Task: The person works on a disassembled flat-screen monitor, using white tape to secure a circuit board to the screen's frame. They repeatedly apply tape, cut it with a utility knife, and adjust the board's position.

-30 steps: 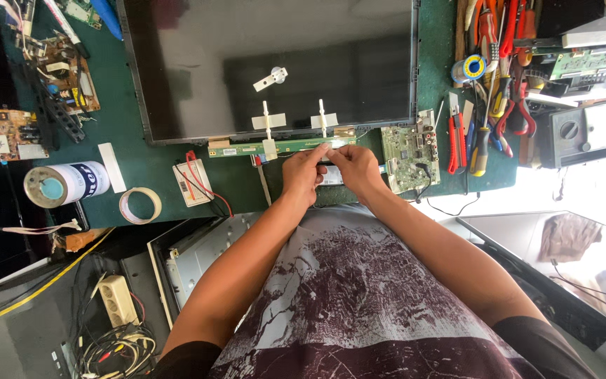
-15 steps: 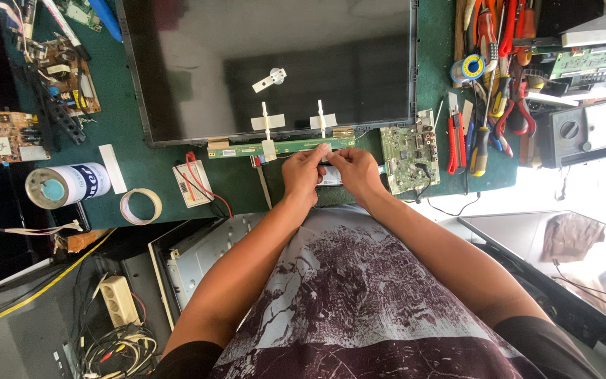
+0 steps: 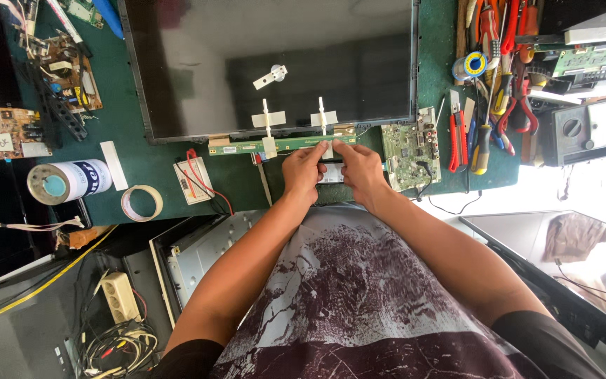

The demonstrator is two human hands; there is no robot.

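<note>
Head view, hands at green strip board, screen panel behind, pliers right

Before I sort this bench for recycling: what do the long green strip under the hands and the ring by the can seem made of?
Long green strip: looks like rigid circuit board with a matte green coating and small printed marks. Ring: probably a paper tape roll, pale, thin-walled, dull. Both hands, left hand and right hand, pinch at the strip's end.

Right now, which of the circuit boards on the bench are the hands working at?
The long narrow green strip board along the screen's near edge: both the left hand and right hand pinch at its right end. The squarish green board lies beside, untouched.
</note>
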